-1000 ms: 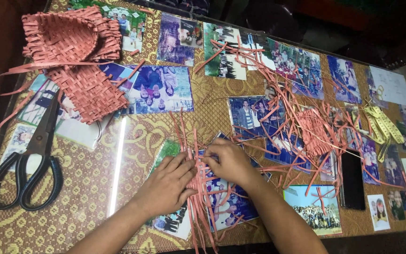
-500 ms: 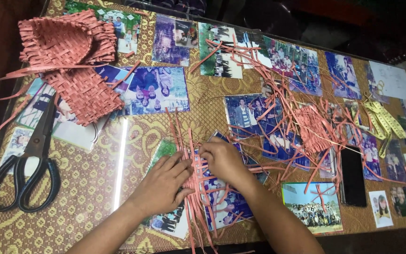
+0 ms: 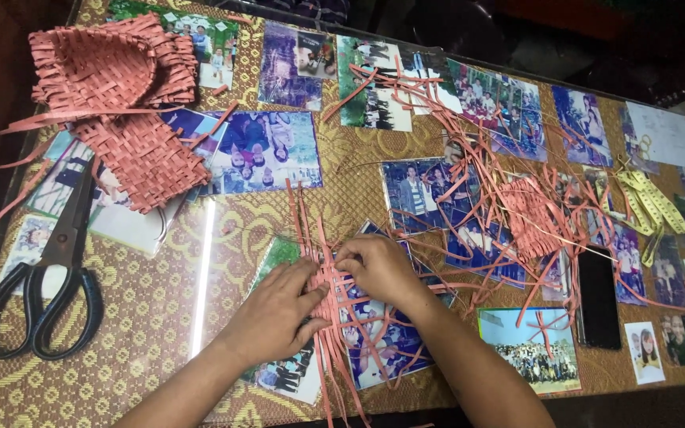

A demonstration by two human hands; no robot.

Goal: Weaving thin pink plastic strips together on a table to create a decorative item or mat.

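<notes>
Head view, looking down on a glass-topped desk point(image 3: 160, 317) with photographs laid under the glass. The landmark is the small woven patch of pink strips point(image 3: 328, 287), which lies flat on the desk near its front edge, under both hands.

The left hand point(image 3: 275, 313) lies palm down on the left part of the patch, fingers spread and pressing it flat; it closes on nothing. The right hand point(image 3: 380, 268) lies over the upper right part of the patch with its fingertips curled down onto the strips. Whether its grip pinches one strip or only presses cannot be told, since the fingertips hide the contact.

The patch is a loose plain weave of narrow, flat pink strips, with long free ends fanning out above it, below it and to its right. It looks light, thin and springy. The strips probably slide over one another and the weave would loosen if lifted by one end. It is best held flat under a palm, with single strips taken near the woven edge and not at their tips.

Right of the patch lies a tangle of loose strips point(image 3: 533, 214), then a dark phone point(image 3: 598, 295) and a yellow tape measure point(image 3: 644, 202). Well to the left of the patch lie black-handled scissors point(image 3: 45, 293). Up and left of it sits a part-finished woven basket point(image 3: 112, 95) of the same pink strips.
</notes>
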